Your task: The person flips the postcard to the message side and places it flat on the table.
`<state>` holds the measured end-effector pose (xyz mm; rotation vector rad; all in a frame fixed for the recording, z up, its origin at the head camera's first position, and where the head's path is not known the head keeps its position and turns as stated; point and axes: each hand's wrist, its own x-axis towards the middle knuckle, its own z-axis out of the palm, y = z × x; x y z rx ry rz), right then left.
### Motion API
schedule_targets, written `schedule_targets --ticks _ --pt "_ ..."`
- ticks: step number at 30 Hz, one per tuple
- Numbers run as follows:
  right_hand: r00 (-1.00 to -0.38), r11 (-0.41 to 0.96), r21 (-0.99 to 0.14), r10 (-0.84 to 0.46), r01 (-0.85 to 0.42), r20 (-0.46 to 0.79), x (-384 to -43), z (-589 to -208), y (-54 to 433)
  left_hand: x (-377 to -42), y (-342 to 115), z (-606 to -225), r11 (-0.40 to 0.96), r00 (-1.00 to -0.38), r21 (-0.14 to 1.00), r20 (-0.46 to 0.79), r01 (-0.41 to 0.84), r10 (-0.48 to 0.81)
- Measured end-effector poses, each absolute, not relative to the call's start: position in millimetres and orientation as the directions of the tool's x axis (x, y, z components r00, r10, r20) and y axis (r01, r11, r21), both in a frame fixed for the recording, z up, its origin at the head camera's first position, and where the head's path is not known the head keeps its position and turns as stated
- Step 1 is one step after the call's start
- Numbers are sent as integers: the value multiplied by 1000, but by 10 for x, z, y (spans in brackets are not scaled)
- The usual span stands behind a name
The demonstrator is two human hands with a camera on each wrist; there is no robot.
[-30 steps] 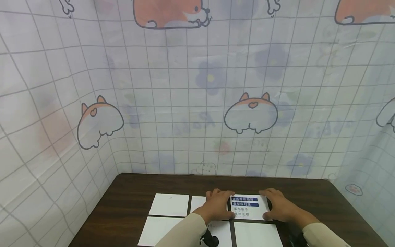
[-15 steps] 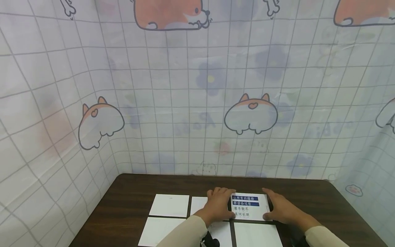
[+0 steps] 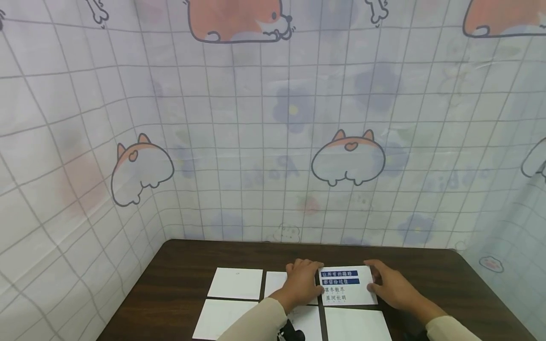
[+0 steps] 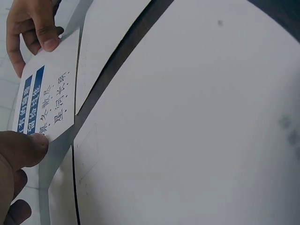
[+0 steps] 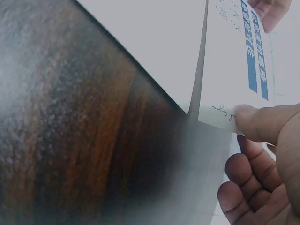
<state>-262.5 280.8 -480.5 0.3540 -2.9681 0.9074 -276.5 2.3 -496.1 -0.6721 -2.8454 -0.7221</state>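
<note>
A white printed card (image 3: 358, 285) with two blue bands of white Chinese characters and darker lines below lies in the back row at the right. At its left edge my left hand (image 3: 300, 282) holds it, the thumb (image 4: 35, 145) over the edge and the other fingers bent. My right hand (image 3: 394, 286) pinches the right edge, its thumb (image 5: 251, 119) on the face near some small handwriting and the fingers curled below. My left hand and forearm cover parts of the white cards beneath them.
More blank-looking white cards lie in two rows on the dark wooden table (image 3: 145, 293), including one at back left (image 3: 235, 283), one at front left (image 3: 222, 317) and one at front right (image 3: 357, 324). A grid-patterned cloth (image 3: 256, 142) hangs behind.
My right thumb and fingers have shifted from beside the card's right edge to gripping that edge, the thumb moving up onto its face. The left hand stays nearly in place at the left edge.
</note>
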Motion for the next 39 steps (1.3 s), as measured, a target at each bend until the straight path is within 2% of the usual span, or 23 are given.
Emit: schedule_targets --ticks 9,14,22,31,39 --pt "-971 789 -566 -200 -238 129 -2601 -4793 2845 -2760 2 -4926 695 -889 559 223 453 400" --pt "-965 781 -568 -206 -261 161 -2595 -4764 2852 -2762 -14 -4931 661 -887 598 236 454 396" --pt "-970 735 -634 -202 -241 135 -2572 -4707 2903 -2783 -29 -4883 602 -898 673 250 430 361" --pt "-971 733 -638 -194 -236 136 -2567 -4735 2963 -2761 -42 -4811 565 -917 731 229 383 326" --pt "-970 731 -639 -196 -242 142 -2527 -4696 2969 -2758 -60 -4783 550 -905 725 265 415 333"
